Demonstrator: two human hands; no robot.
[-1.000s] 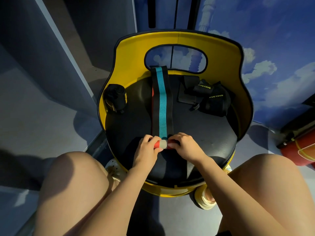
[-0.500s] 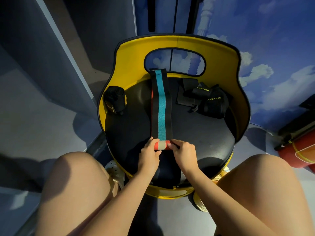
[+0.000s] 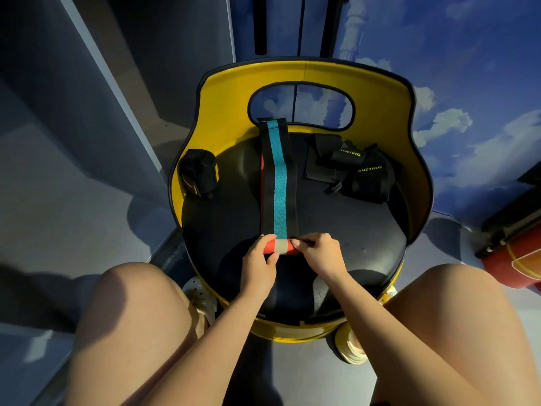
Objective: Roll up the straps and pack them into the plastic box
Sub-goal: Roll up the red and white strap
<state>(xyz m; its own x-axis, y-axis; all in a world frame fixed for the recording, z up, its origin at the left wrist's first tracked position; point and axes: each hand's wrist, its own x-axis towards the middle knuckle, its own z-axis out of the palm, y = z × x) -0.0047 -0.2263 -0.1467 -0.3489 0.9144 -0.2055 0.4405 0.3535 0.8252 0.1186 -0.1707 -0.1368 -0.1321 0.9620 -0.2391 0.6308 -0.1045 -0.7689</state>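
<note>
Progress early | both hands, left hand and right hand, pinch roll of striped strap | one rolled strap done | loose straps left | box unseen

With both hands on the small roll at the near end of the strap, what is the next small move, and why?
Probably roll the roll one more turn away from the body. Both the left hand and right hand pinch its ends, and most of the black and teal strap lies flat on the seat.
</note>
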